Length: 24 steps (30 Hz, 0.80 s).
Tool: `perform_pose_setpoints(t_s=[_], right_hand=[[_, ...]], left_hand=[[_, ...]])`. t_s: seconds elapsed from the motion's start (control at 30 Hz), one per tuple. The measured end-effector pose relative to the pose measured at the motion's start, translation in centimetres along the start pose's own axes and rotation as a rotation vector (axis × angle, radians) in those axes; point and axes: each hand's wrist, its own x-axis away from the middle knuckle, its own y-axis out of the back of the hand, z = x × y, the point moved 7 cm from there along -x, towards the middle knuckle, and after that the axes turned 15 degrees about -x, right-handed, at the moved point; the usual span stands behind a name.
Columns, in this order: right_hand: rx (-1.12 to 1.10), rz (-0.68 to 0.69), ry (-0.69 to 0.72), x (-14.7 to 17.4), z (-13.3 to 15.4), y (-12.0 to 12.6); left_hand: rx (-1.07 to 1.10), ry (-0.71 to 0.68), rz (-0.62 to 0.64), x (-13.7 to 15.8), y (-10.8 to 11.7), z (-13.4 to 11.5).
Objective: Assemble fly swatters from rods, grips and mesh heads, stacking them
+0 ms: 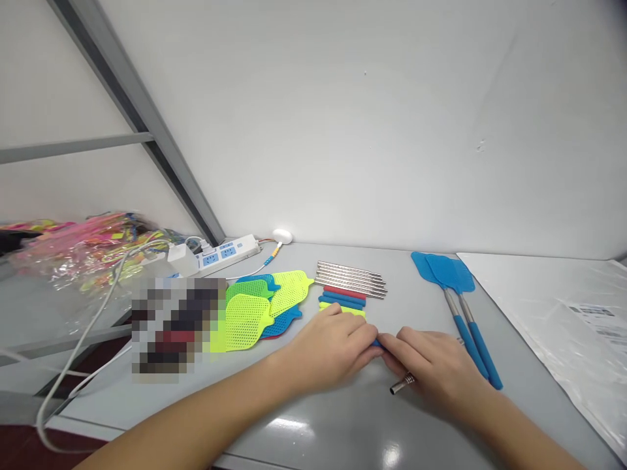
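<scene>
My left hand (337, 343) is closed on a blue foam sleeve (376, 343), of which only a short bit shows between the two hands. My right hand (434, 362) meets it at the fingertips and is closed round a metal tube (402, 384), whose open end juts out below the fingers. Whether the tube is inside the sleeve is hidden. Just beyond my left hand lie foam sleeves in red (345, 292), blue and yellow. Behind them is a row of several metal rods (350, 277). Two blue fly swatters (460, 277) with blue grips lie right of my right hand.
Mesh swatter heads in yellow (243, 321), green and blue overlap on the left of the grey table (313, 431). Behind them are a power strip (228, 254) and white cables. A white plastic package (553, 326) covers the right side. Bagged colourful items (98, 254) sit far left.
</scene>
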Motion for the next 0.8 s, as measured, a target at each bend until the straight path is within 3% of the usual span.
perform_pose_setpoints(t_s=[0.17,0.37,0.5,0.6,0.7,0.8], right_hand=[[-0.248,-0.218,-0.062,0.1,-0.7,2.2],[-0.776,-0.663,-0.37,2.4,-4.6,4.0],[-1.037,-0.754,-0.759,3.5,-7.4,2.4],[-1.254,-0.881,-0.966,3.6,-8.0,1.6],[-1.426,-0.97,-1.049,3.0,-7.8,1.2],[-1.461,-1.01,-1.065,2.8,-7.7,1.4]], left_hand=[[0.061,0.052,0.03,0.4,-0.7,0.9],[0.085,-0.107,-0.048,0.5,-0.7,-0.5],[0.1,-0.111,0.034,0.5,-1.4,-0.7],[0.094,-0.076,0.104,0.6,-1.7,-0.6],[0.1,-0.02,0.142,0.6,-1.8,-0.3],[0.119,0.009,0.151,0.6,-1.7,-0.1]])
